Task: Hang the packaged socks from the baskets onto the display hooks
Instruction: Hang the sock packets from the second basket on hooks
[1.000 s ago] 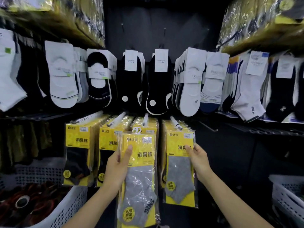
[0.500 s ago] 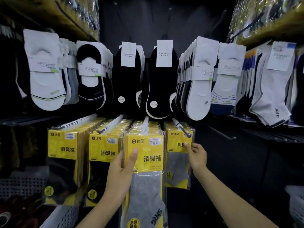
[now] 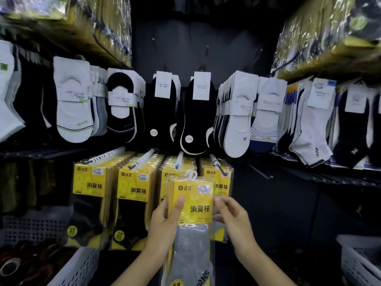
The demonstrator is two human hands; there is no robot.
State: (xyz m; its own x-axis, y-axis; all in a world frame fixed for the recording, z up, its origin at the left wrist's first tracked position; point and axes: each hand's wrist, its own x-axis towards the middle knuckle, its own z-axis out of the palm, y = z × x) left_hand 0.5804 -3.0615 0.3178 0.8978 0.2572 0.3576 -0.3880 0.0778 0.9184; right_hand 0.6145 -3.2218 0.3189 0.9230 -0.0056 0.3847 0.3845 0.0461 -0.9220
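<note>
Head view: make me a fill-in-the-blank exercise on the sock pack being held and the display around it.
1. The sock inside the held pack is ____.
2. The left hand grips it with the ____ pressed on the yellow front card.
3. The hanging yellow packs fill ____ hooks in the lower row.
Missing words: gray; thumb; four.

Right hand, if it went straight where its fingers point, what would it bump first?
Probably the yellow sock pack the left hand holds; its edge sits just before the right hand.
</note>
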